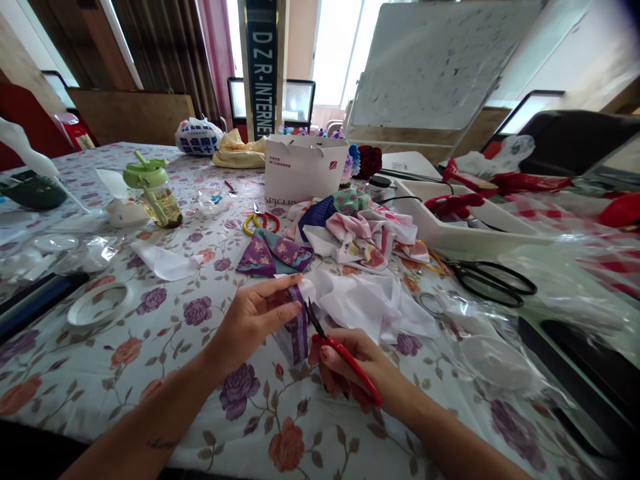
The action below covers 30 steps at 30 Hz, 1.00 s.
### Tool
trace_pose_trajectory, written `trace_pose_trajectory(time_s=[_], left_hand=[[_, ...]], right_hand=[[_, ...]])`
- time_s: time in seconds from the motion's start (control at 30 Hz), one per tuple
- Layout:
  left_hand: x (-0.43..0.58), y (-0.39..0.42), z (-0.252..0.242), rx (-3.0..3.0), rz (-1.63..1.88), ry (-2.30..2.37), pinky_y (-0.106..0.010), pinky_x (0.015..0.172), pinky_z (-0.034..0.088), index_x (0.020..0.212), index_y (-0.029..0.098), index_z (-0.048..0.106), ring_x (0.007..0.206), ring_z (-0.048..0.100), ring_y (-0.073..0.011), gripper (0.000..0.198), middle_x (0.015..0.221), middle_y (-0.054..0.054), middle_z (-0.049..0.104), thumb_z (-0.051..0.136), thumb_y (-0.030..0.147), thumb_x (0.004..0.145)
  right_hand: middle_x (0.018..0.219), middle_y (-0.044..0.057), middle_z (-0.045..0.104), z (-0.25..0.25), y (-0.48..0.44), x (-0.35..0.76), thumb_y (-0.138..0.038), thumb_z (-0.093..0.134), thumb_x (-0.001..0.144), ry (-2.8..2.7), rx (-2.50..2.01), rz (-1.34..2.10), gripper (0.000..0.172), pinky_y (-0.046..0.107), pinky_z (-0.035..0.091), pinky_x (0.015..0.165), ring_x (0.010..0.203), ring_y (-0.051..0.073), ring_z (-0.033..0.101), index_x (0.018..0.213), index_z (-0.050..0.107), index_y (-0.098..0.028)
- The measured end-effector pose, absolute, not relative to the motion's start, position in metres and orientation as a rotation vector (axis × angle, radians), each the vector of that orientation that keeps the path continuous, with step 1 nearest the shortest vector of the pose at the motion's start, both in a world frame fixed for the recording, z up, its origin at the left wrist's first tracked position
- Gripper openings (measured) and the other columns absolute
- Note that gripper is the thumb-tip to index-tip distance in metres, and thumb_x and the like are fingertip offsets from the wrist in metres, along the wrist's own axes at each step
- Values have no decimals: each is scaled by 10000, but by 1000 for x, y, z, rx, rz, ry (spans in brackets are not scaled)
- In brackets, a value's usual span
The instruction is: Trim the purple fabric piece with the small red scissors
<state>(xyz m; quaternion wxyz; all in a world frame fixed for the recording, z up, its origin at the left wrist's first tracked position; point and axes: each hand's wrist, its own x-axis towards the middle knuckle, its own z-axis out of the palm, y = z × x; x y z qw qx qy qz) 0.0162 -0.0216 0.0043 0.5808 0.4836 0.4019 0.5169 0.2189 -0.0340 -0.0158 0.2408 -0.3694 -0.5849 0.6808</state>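
Observation:
Between the thumb and fingers of my left hand (257, 313) is a strip of purple patterned fabric (299, 333), its lower end hanging down over the tablecloth. My right hand (353, 367) grips small scissors (353, 367) with red handles and dark blades. The blade tips point up and away, close beside the fabric strip near my left fingertips. White cloth (370, 300) lies crumpled just beyond both hands. A folded purple floral fabric piece (275, 253) rests ahead of my left hand. Whether the blades touch the strip I cannot tell.
A heap of coloured fabric (370, 230) lies before a white paper bag (305, 167). Black-handled scissors (493, 280) and a white tray (465, 233) are at right. Red-and-yellow-handled pliers (261, 220), a drink bottle (163, 200) and a tape roll (75, 315) lie toward the left.

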Motion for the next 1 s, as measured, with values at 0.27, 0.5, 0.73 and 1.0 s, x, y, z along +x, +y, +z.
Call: trace_pose_trajectory(time_s=[0.27, 0.5, 0.73, 1.0], left_hand=[[15, -22, 5, 1100, 1275, 982, -207, 755, 528, 1031, 216, 750, 843, 659, -139, 351, 949, -26, 757, 804, 222, 684], [17, -23, 5, 1103, 1217, 926, -198, 806, 527, 1070, 227, 734, 940, 660, -142, 393, 1093, -29, 737, 792, 168, 686], [20, -25, 6, 1119, 1156, 934, -192, 728, 524, 1108, 213, 721, 855, 641, -129, 435, 1014, -35, 743, 777, 136, 684], [21, -25, 3, 1091, 1245, 961, -196, 763, 501, 1136, 231, 707, 866, 626, -121, 442, 949, -12, 735, 778, 180, 703]], right_hand=[[553, -16, 552, -14, -35, 218, -613, 622, 790, -1633, -1069, 1851, 467, 182, 270, 380, 449, 79, 436, 678, 540, -168], [584, -11, 561, -14, -35, 218, -601, 600, 819, -1658, -1028, 1834, 463, 193, 299, 444, 505, 90, 471, 684, 520, -166], [565, -14, 542, -5, -35, 215, -634, 593, 803, -1678, -1054, 1806, 501, 207, 292, 449, 494, 89, 453, 645, 498, -168], [532, -23, 522, -11, -37, 213, -661, 558, 807, -1661, -1032, 1770, 510, 214, 275, 428, 449, 86, 417, 665, 494, -176]])
